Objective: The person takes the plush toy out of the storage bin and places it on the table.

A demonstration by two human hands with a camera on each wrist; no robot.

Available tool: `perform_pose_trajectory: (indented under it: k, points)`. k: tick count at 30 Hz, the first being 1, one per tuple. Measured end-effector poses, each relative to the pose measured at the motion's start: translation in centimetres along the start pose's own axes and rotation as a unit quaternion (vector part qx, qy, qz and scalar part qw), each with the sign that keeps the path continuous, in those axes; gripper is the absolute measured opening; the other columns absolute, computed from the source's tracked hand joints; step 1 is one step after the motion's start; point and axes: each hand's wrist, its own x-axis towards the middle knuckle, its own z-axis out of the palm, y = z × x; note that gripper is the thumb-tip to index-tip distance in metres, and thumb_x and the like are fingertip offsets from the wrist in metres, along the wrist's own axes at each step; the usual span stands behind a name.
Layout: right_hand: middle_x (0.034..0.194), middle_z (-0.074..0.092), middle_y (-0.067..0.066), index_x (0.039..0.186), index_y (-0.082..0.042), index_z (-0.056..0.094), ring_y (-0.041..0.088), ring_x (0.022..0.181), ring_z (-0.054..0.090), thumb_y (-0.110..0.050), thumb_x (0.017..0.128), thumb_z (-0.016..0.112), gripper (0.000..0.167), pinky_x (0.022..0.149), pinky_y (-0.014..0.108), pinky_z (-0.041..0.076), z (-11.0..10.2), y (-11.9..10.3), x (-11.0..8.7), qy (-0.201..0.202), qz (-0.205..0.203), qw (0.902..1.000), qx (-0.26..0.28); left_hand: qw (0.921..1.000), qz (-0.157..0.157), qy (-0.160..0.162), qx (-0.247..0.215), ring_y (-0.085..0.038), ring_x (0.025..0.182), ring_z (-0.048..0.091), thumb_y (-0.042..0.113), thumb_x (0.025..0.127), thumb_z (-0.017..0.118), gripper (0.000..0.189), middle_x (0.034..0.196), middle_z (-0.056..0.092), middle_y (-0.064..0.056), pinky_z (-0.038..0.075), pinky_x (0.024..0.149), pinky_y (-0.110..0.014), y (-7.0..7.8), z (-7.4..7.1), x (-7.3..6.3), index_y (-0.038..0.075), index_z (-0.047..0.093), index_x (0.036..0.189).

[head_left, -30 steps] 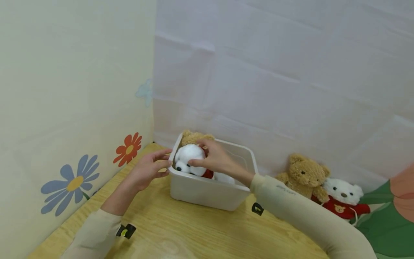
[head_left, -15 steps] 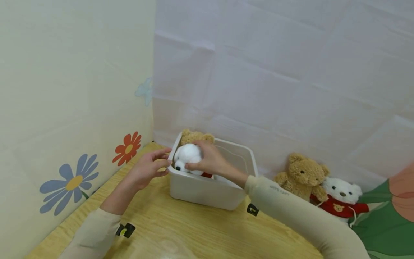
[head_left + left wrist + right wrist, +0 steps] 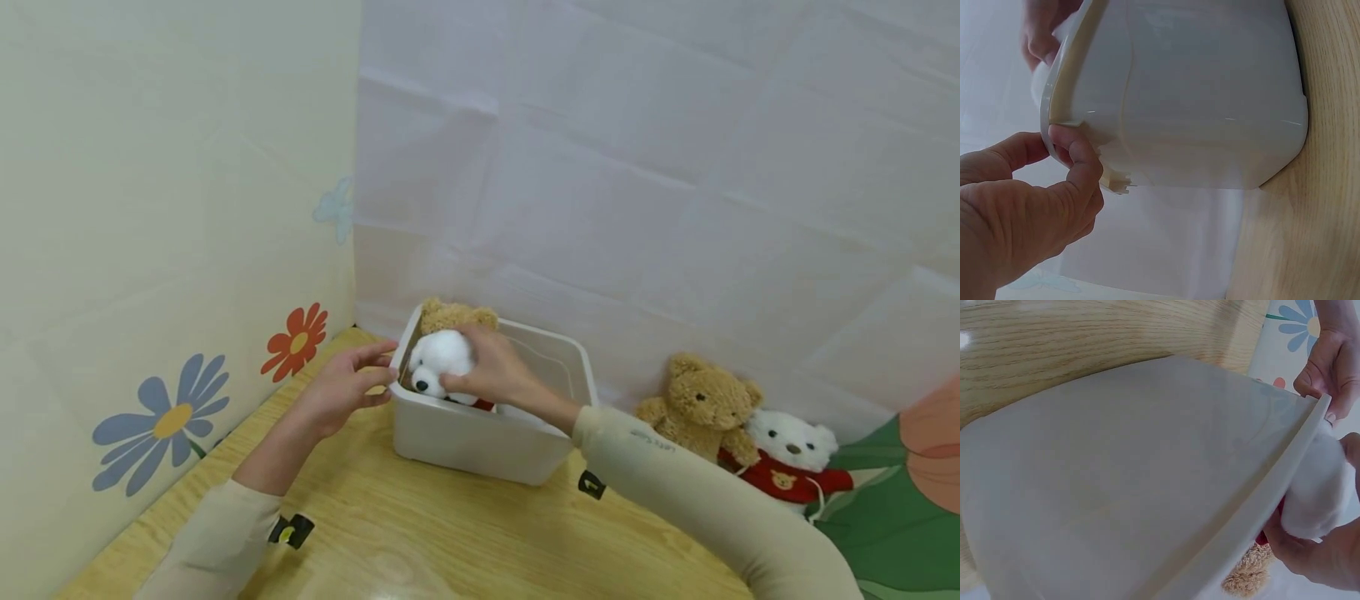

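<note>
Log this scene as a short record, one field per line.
Left hand: pinches the rim of the white bin
Right hand: grips the white plush toy by its head
In bin: that toy, its head toward the left hand; brown plush toy behind it
Outside bin: brown bear, white bear in red top, side by side at right
Surface: wood-grain table

White plush: body mostly hidden by my right fingers and the bin.
Bin's brown plush: face covered.
Sleeve lettering: too small for me to read.
</note>
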Motion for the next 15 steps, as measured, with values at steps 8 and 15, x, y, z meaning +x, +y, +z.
perform_pose_trajectory:
  k: [8,15]
  points:
    - [0.128,0.064,0.013,0.141,-0.003,0.056,0.024,0.105,0.064,-0.032,0.082,0.084,0.072,0.078,0.033,0.056,-1.0,0.6,-0.8,0.010,0.020,0.9992,0.032,1.0000,0.005,-0.001,-0.002,-0.037,0.121,0.052,0.009,0.102,0.060,0.061,0.141,0.040,-0.028,0.053,0.094,-0.044,0.3,0.1,-0.3,0.002,0.035,0.157]
    - [0.124,0.066,0.012,0.140,-0.003,0.058,0.023,0.100,0.065,-0.029,0.082,0.083,0.068,0.075,0.034,0.057,-1.7,1.4,-1.5,0.036,-0.001,0.9982,0.047,0.9999,0.005,-0.003,-0.009,-0.041,0.126,0.049,0.007,0.102,0.059,0.061,0.144,0.039,-0.029,0.055,0.090,-0.038,0.4,0.3,-0.3,0.001,0.035,0.157]
